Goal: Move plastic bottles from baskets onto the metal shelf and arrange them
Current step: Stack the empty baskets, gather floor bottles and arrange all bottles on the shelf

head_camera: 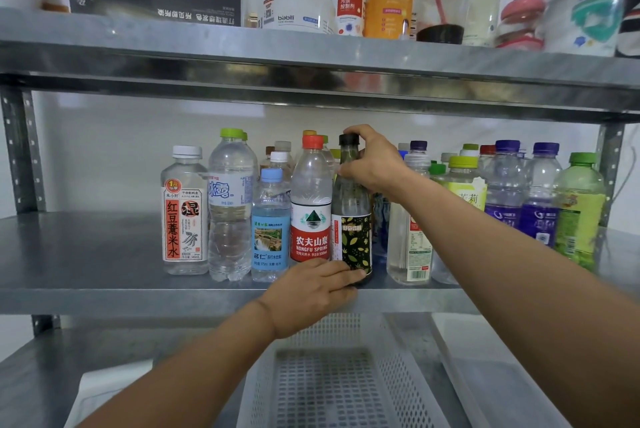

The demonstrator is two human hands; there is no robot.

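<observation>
The black-capped bottle (353, 220) stood in the front row of the metal shelf (104, 254), beside the red-label bottle (310, 213); the right hand (372, 164) gripped its neck; the left hand (311, 292), fingers straight, touched its base; it would be best to slide it gently into line, holding it upright.

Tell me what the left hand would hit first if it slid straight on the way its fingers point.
The dark bottle, at its base: the left hand seems to touch it with its fingertips, though depth is unclear. The right hand grips its neck.
</observation>
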